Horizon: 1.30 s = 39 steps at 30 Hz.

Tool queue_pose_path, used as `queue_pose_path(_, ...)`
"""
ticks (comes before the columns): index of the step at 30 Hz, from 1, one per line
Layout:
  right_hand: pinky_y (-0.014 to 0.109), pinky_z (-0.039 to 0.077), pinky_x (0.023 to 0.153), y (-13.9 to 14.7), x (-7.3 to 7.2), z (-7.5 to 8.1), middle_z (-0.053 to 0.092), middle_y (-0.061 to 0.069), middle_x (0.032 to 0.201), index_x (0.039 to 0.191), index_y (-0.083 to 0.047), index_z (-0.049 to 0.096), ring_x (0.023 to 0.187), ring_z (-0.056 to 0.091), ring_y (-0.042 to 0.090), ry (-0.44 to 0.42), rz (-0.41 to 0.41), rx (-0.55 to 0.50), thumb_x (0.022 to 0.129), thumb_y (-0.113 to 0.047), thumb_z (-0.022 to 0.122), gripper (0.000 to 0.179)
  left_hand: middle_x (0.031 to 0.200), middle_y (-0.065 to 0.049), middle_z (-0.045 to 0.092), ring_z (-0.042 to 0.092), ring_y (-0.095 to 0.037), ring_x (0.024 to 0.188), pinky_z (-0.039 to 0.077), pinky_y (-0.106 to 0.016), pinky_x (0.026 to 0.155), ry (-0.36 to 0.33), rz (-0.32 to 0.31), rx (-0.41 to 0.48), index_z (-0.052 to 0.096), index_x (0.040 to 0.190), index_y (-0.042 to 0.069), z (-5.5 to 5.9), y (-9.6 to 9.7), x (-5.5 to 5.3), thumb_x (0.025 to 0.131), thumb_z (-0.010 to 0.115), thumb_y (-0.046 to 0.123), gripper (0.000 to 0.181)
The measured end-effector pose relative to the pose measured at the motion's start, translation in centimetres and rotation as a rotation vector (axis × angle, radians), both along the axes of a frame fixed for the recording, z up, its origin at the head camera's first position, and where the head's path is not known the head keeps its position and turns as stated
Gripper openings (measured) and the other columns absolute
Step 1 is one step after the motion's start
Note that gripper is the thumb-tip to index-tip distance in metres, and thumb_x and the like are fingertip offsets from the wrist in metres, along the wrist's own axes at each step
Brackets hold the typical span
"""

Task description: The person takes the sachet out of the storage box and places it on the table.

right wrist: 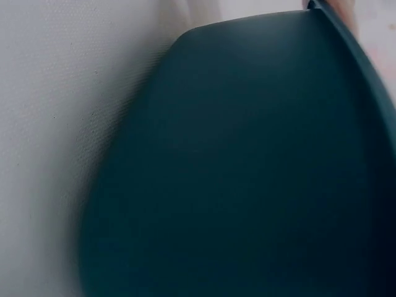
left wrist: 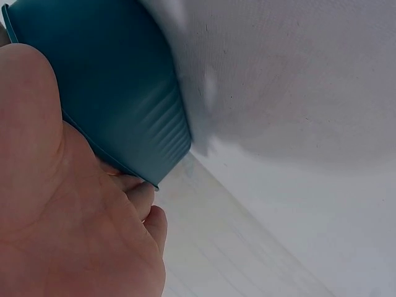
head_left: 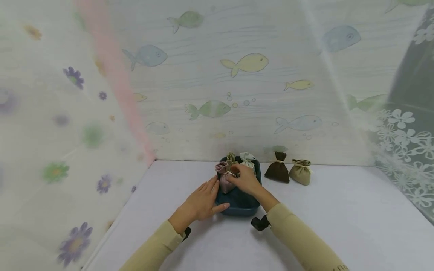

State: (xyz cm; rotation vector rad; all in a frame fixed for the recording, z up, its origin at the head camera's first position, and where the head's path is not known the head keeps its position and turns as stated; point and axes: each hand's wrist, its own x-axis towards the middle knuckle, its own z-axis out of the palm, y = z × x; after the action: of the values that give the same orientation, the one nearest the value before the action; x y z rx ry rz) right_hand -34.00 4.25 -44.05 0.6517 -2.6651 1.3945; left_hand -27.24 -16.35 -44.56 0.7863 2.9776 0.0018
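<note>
Here, sleeves: two beige fabric sleeves (head_left: 306,239) are reaching in from the near side, and a small black device (head_left: 260,223) is showing at the right wrist.
Bench: a flat, white-covered bench (head_left: 356,210) is carrying the things.
Tray: a deep, dark teal tray (head_left: 239,211) with rounded corners is sitting between the two hands.
Left hand: the left hand (head_left: 202,200) is lying along the tray's left rim, fingers straight, thumb spreading toward the near end.
Right hand: the right hand (head_left: 246,180) is pinching the pink pouch at its tied neck.
Pink pouch: the dusty-pink cloth pouch (head_left: 226,184) is standing inside the tray, by its left wall.
Behind it: an olive patterned cloth pouch (head_left: 231,158) and a pale white-green cloth pouch (head_left: 248,157) are filling the tray's far end.
Outside, right: a dark brown cloth pouch (head_left: 278,172) and a khaki cloth pouch (head_left: 301,175) are standing side by side.
Backdrop: a sheer white fish-print curtain (head_left: 203,79) is hanging behind.
</note>
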Motion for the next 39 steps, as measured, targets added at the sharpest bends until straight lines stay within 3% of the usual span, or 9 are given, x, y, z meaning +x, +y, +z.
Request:
queue_pose_path(11, 0.054, 0.050, 0.102, 0.3, -0.6, -1.4, 0.065, 0.023, 0.130, 0.134, 0.005, 0.059, 0.122, 0.061, 0.039, 0.035, 0.022, 0.020, 0.095, -0.013, 0.073, 0.045, 0.170, -0.021, 0.011, 0.016, -0.030, 0.157, 0.021, -0.045, 0.126, 0.001, -0.019, -0.018, 0.019, 0.161, -0.004, 0.5, 0.5, 0.2, 0.100, 0.024, 0.075, 0.100)
queue_pose_path(19, 0.052, 0.050, 0.103, 0.2, -1.2, -1.6, 0.063, 0.023, 0.132, 0.135, 0.004, 0.059, 0.123, 0.061, 0.039, 0.057, 0.037, 0.007, 0.094, -0.011, 0.073, 0.045, 0.168, -0.025, 0.016, 0.019, -0.034, 0.156, 0.023, -0.046, 0.125, 0.008, -0.023, 0.007, 0.024, 0.159, -0.008, 1.5, 0.8, 0.3, 0.103, 0.034, 0.068, 0.095)
queue_pose_path(28, 0.052, 0.053, 0.098, -0.1, -0.9, -1.9, 0.064, 0.022, 0.125, 0.126, 0.004, 0.063, 0.117, 0.062, 0.038, 0.114, 0.072, 0.013, 0.094, -0.008, 0.072, 0.035, 0.170, -0.021, 0.010, 0.016, -0.030, 0.157, 0.021, -0.044, 0.126, 0.002, 0.003, -0.012, 0.017, 0.161, -0.004, 0.5, 0.4, 0.2, 0.100, 0.024, 0.076, 0.101)
queue_pose_path(39, 0.049, 0.055, 0.093, -0.3, -1.0, -2.0, 0.065, 0.018, 0.120, 0.125, 0.000, 0.064, 0.109, 0.064, 0.033, 0.121, 0.083, -0.014, 0.096, -0.007, 0.071, 0.031, 0.170, -0.020, 0.008, 0.015, -0.028, 0.157, 0.021, -0.043, 0.126, 0.016, 0.008, -0.010, 0.016, 0.162, -0.003, 0.2, 0.1, 0.1, 0.100, 0.025, 0.075, 0.100)
